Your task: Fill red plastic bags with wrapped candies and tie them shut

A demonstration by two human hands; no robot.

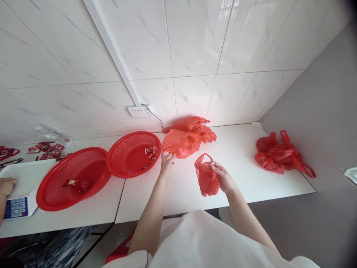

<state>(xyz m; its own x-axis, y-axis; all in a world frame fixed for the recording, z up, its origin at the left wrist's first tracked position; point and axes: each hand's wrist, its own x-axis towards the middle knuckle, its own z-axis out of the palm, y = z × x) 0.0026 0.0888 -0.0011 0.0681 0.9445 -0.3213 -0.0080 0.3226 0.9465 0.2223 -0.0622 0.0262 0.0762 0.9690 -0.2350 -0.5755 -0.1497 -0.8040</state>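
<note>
Far to the left of the heap of red bags (184, 139), a co-worker's hand (7, 186) rests on a white weighing scale (26, 178), with loose red packets (50, 150) and a clear plastic bottle (54, 136) behind it. Nearer the heap on that side stands a large red basket (89, 163) with a few packets in it, touching a second red basket (126, 156), which sits just left of the heap and holds some small packets along its right side. The left hand (168, 160) is at the heap's near left edge, fingers partly spread against the film; whether they pinch it, I cannot tell. In front of the heap and to its right, over the white tabletop (237, 149), the right hand (223, 176) grasps a small red bag (208, 180) near its upper edge between thumb and fingers, one handle loop standing up. Well right of the heap lies a bundle of red bags (275, 152). The step in hand looks like handling one bag apart from the heap; spreading its mouth would call for both hands and a light pinch on the thin film.
</note>
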